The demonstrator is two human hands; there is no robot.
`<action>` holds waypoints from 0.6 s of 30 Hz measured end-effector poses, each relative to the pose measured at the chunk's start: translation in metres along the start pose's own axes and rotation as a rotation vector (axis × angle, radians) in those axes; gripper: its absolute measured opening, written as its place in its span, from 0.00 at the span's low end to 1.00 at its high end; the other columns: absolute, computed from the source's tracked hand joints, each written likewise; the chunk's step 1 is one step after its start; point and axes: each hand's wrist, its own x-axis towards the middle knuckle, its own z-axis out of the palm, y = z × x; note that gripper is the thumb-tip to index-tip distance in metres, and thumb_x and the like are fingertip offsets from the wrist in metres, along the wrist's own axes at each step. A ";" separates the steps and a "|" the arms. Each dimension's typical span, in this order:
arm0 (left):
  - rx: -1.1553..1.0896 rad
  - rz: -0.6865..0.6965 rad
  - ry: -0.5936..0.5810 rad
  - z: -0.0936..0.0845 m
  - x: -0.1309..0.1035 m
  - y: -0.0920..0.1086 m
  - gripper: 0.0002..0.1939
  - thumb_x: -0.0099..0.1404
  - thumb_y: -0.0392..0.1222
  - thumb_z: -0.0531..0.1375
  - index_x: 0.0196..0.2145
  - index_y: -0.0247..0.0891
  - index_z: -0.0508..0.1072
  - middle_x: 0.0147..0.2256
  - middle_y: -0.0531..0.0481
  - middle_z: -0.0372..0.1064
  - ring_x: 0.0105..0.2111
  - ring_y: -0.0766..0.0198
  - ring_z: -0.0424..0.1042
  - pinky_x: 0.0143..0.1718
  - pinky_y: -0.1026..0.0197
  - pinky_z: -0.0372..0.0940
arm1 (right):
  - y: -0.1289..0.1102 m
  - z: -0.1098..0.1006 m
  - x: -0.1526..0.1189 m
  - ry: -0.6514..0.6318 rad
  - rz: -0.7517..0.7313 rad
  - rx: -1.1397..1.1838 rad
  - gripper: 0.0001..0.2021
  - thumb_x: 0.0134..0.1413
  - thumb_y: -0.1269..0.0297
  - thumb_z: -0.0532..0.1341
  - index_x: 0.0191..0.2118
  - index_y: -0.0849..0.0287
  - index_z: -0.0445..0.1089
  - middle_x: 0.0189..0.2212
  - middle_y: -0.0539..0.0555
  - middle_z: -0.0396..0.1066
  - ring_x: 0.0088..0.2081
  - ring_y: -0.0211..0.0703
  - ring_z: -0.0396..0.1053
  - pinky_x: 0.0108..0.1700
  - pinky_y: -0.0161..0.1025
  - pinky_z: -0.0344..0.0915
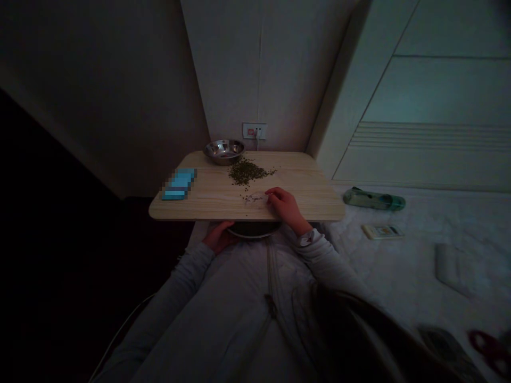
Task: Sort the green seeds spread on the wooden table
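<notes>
Small green beans [248,171] lie in a loose pile on the wooden table [307,183], with a few strays towards the near edge. My right hand [285,208] rests low over the tabletop, its fingers bent and closed on a small clear plastic piece [256,199] with dark marks. The dim light blurs that piece's exact kind. Below the table's near edge, my left hand [220,236] grips the left rim of a bowl [254,230] at my lap. The tabletop hides the far part of this bowl, and its contents are too dark to make out.
A shiny metal bowl [224,152] stands at the table's back left. At the left edge lies a phone [179,184] with a lit, pixelated screen. A wall socket [254,131] is behind. On the white bed to the right are a bottle [373,199] and another phone [382,231].
</notes>
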 end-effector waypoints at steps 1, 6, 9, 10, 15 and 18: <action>0.002 0.003 -0.004 0.000 0.000 0.000 0.06 0.54 0.36 0.55 0.30 0.37 0.70 0.32 0.47 0.73 0.33 0.62 0.71 0.31 0.61 0.67 | 0.000 0.000 0.000 0.000 0.001 0.004 0.12 0.43 0.64 0.51 0.33 0.59 0.67 0.21 0.47 0.66 0.25 0.36 0.61 0.30 0.34 0.57; -0.003 -0.006 0.000 -0.001 0.001 0.000 0.06 0.54 0.35 0.55 0.30 0.36 0.70 0.30 0.48 0.73 0.33 0.62 0.71 0.30 0.61 0.67 | -0.002 0.000 -0.001 0.005 0.005 -0.012 0.12 0.43 0.64 0.51 0.33 0.59 0.67 0.21 0.47 0.66 0.25 0.36 0.61 0.30 0.34 0.57; -0.020 -0.004 0.017 0.000 0.000 0.000 0.06 0.54 0.35 0.55 0.29 0.36 0.71 0.30 0.48 0.72 0.33 0.62 0.71 0.30 0.61 0.67 | -0.003 -0.001 -0.002 0.005 -0.001 -0.033 0.12 0.43 0.64 0.50 0.33 0.59 0.68 0.21 0.48 0.66 0.25 0.36 0.61 0.30 0.34 0.56; -0.022 0.000 0.015 0.000 0.000 0.000 0.06 0.54 0.35 0.55 0.30 0.37 0.71 0.30 0.48 0.72 0.33 0.62 0.71 0.30 0.61 0.67 | -0.003 -0.001 -0.002 0.006 -0.008 -0.037 0.12 0.43 0.64 0.50 0.33 0.59 0.68 0.21 0.48 0.66 0.25 0.36 0.61 0.30 0.34 0.56; 0.001 0.003 0.015 0.001 -0.001 0.000 0.05 0.54 0.35 0.54 0.29 0.36 0.70 0.30 0.48 0.72 0.32 0.63 0.70 0.26 0.64 0.66 | -0.004 -0.001 -0.002 0.011 -0.017 -0.032 0.12 0.43 0.65 0.51 0.33 0.59 0.68 0.21 0.48 0.66 0.25 0.36 0.61 0.30 0.34 0.56; -0.005 0.013 0.007 0.000 0.000 0.000 0.05 0.54 0.35 0.55 0.29 0.36 0.70 0.30 0.48 0.72 0.32 0.62 0.70 0.27 0.63 0.67 | -0.004 -0.001 -0.003 0.007 -0.005 -0.022 0.12 0.43 0.65 0.51 0.33 0.59 0.68 0.21 0.47 0.66 0.25 0.36 0.60 0.30 0.34 0.56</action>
